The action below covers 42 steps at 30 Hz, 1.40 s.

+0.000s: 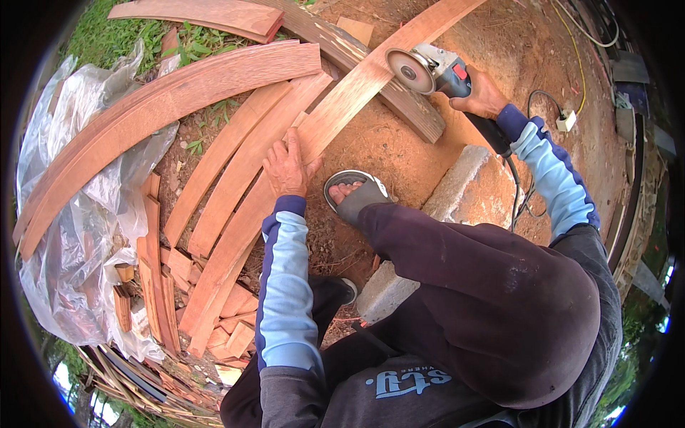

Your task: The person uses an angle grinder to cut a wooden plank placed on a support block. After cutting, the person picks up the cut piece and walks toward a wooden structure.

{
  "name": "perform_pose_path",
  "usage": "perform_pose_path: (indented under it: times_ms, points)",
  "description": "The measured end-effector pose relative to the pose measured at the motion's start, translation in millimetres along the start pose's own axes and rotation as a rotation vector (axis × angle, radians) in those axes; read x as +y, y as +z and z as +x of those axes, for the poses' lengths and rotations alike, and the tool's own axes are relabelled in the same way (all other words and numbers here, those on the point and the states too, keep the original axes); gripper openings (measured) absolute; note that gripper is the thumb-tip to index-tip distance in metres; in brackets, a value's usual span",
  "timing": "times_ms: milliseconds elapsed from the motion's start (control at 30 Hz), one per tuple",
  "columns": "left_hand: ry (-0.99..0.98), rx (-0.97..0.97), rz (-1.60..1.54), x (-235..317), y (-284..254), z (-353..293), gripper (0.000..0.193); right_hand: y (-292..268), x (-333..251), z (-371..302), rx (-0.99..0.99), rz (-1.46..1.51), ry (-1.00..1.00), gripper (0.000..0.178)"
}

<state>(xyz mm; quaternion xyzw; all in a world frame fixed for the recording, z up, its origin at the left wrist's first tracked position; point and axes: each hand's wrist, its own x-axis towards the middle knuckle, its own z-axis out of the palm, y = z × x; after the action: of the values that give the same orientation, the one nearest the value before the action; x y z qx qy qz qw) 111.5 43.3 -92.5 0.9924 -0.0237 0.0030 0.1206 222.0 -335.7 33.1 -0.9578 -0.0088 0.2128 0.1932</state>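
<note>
An angle grinder (pixel 448 71) with a round flat disc (pixel 408 71) is in my right hand (pixel 482 94), whose fingers wrap round its body. The disc stands against the right edge of a long, curved wooden plank (pixel 349 87); whether it touches or spins I cannot tell. My left hand (pixel 289 165) grips this plank lower down, fingers over its left edge and thumb toward the right. Under the plank's upper part lies a thick wooden beam (pixel 407 107), which props it up.
More curved planks (pixel 171 96) lie at the left, partly over clear plastic sheeting (pixel 78 242). Wood offcuts (pixel 239 335) are heaped at lower left. A concrete block (pixel 457 185) sits beside my sandalled foot (pixel 349 191). The grinder's black cord (pixel 515 178) trails near a white socket box (pixel 566 120).
</note>
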Motion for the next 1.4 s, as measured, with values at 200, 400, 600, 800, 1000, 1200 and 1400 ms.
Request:
perform_pose_path:
  times_ms: [200, 400, 600, 800, 1000, 1200, 1400]
  points:
    - [0.01, 0.007, 0.014, -0.1, 0.7, 0.1, 0.089, 0.4, 2.2, -0.2, 0.001, 0.012, 0.004, 0.059]
    - [0.016, 0.017, 0.004, -1.5, 2.4, -0.2, 0.089, 0.5, 0.8, -1.0, 0.002, 0.012, -0.014, 0.058]
    - [0.002, 0.005, 0.003, -0.6, 0.4, 0.3, 0.089, -0.8, -1.7, -0.5, -0.009, -0.016, 0.006, 0.057]
    - [0.009, 0.008, 0.001, -1.7, 2.4, -0.2, 0.09, -2.2, -3.1, -0.5, -0.02, -0.015, 0.003, 0.056]
    - [0.004, -0.005, 0.005, -0.1, 0.0, -0.1, 0.089, -1.6, -1.5, 0.0, -0.012, -0.028, -0.001, 0.056]
    - [0.009, 0.004, 0.011, -0.8, 1.2, 0.1, 0.089, -1.3, -0.9, 1.3, -0.017, -0.03, -0.006, 0.057]
    - [0.013, 0.017, 0.016, -1.6, 2.4, -0.2, 0.09, -2.2, -2.9, 2.4, -0.024, -0.058, -0.002, 0.057]
